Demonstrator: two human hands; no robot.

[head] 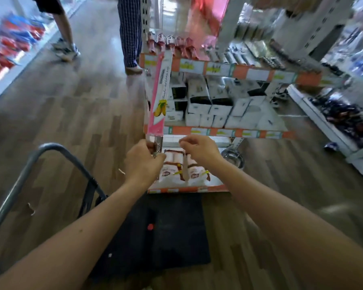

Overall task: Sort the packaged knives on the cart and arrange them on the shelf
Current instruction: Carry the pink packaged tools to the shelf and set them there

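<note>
My left hand [144,162] grips the metal handle end of a long packaged knife [158,95], a pink and white card with a banana picture, held upright in front of the shelf. My right hand [199,149] hovers just right of it, fingers loosely curled, holding nothing that I can see. Below both hands, the lowest shelf [187,188] carries a row of packaged knives [182,170] with white and brown cards. The cart's dark flat deck [161,233] lies under my forearms, and its grey handle bar [29,162] curves up at the left.
The shelf unit [249,72] has orange and white price strips, white and black boxes [210,101] on the middle tier and hanging pink items above. Two people's legs [129,32] stand on the wooden floor behind. A metal bowl [233,159] sits beside the shelf.
</note>
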